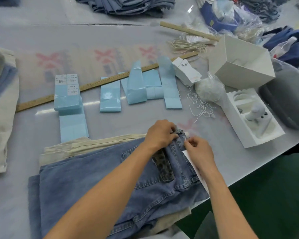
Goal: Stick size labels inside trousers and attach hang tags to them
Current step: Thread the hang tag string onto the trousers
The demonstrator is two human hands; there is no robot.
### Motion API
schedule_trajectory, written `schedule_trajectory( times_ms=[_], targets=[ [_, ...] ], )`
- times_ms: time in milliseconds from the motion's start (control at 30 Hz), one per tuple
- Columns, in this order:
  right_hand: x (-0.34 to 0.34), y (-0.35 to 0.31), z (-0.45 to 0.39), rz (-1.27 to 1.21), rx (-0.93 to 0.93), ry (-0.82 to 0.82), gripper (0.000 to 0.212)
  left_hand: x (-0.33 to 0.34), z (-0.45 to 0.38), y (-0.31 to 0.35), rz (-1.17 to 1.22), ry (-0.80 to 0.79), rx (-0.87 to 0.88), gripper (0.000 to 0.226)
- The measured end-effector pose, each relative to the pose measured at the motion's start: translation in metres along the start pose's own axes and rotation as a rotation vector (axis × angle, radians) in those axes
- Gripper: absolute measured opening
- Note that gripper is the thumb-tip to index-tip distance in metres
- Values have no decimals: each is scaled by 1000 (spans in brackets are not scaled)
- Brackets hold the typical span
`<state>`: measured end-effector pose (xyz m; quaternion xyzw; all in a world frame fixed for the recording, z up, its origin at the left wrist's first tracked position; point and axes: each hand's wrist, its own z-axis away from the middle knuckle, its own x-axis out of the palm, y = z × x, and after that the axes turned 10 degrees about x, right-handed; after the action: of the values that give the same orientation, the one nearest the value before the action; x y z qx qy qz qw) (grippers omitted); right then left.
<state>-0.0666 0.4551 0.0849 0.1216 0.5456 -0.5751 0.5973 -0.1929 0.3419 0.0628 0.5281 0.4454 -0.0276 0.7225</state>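
Note:
Blue jeans (97, 176) lie folded on the table in front of me, on top of cream trousers (93, 144). My left hand (160, 133) grips the waistband (179, 131) at its far end. Close beside it, my right hand (199, 149) pinches something small at the waistband; what it pinches is hidden by the fingers. A white hang tag (193, 166) lies under my right wrist against the jeans. Blue label sheets (67, 94) lie in several stacks across the table's middle. A stack of white hang tags (186, 71) and loose white strings (200, 106) sit further right.
A long wooden ruler (100, 81) crosses the table. A white box (242, 64) and an open white tray (254, 118) stand at the right. Folded jeans (128, 6) are piled at the back, fabric (0, 104) at the left. The table edge (248, 175) runs diagonally at the right.

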Motion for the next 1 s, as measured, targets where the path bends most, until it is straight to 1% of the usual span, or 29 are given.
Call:
schedule_trajectory(
  times_ms=[67, 133, 200, 300, 400, 467, 567, 600, 633, 700, 767, 900, 1000],
  targets=[
    [5, -4, 1, 48, -46, 40, 14, 2, 2, -5, 56, 103, 37, 13],
    [8, -10, 3, 30, -92, 87, 13, 2, 5, -7, 97, 126, 97, 9],
    [12, -16, 6, 15, -128, 108, 10, 2, 9, -7, 151, 148, 117, 9],
    [15, -23, 9, -13, -145, 61, 10, 0, 10, -9, 254, 204, 109, 5],
    [14, -27, 13, -86, -134, 51, 15, -2, 10, -11, 306, 217, 122, 6],
    [16, -31, 18, -191, -90, 24, 18, -4, 9, -13, 370, 231, 107, 8],
    [22, -37, 20, -602, 107, -110, 19, -4, 9, -17, 448, 211, 58, 11],
    [23, -38, 19, -692, 172, -137, 17, -5, 8, -18, 480, 206, 26, 14],
    [24, -38, 17, -731, 214, -150, 17, -6, 8, -20, 519, 192, -8, 17],
    [25, -36, 16, -760, 238, -177, 20, -8, 6, -22, 519, 102, -30, 25],
    [27, -33, 16, -750, 219, -189, 24, -10, 3, -21, 432, 9, 6, 26],
    [26, -32, 17, -670, 172, -172, 26, -12, -1, -19, 348, -17, 35, 21],
    [23, -32, 16, -628, 118, -163, 23, -16, -1, -24, 404, -46, 47, 11]
  ],
)
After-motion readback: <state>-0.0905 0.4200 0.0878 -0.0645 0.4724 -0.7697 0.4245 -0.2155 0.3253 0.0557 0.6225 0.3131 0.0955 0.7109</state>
